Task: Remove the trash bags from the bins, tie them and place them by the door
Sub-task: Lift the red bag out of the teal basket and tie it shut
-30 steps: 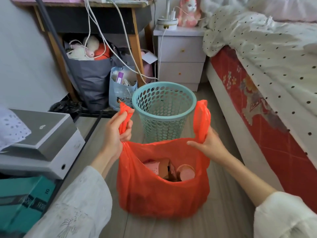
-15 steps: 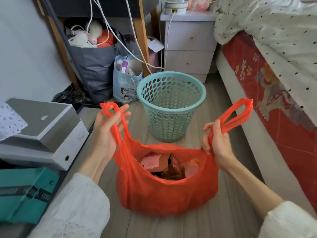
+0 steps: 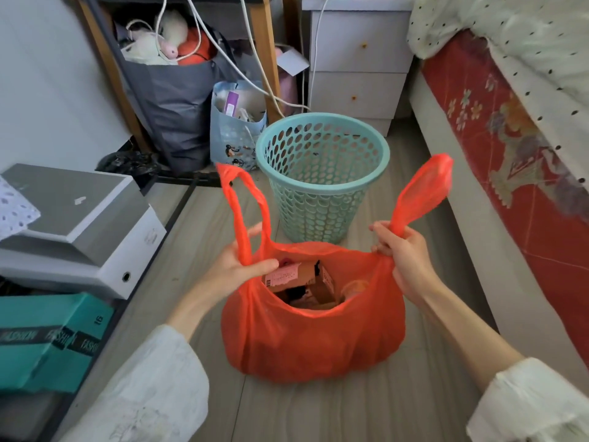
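While the bag (image 3: pixel 314 333) sat on the floor (image 3: pixel 366 409) just in front of the bin (image 3: pixel 322 177), the head view showed it already out of that bin, mouth open, with boxes (image 3: pixel 299 279) visible inside. The left hand (image 3: pixel 236 266) pinched the base of the left handle (image 3: pixel 245 208), thumb in front and fingers behind, the loop standing upright above it. The right hand (image 3: pixel 403 253) was curled in a fist round the base of the right handle (image 3: pixel 424 193), whose loop flared up toward the bed (image 3: pixel 497 129). Both grips sat low, close to the bag's rim.

The step in hand seemed to be the tie. To do it well, the person would likely draw both handles inward over the mouth, cross them, and pull the knot down tight against the contents, keeping the bag's weight on the floor so the thin plastic did not stretch or tear. The box corners near the mouth could snag; pressing them down first would probably help. No door was in view. To the left lay a stack of boxes (image 3: pixel 79 237).
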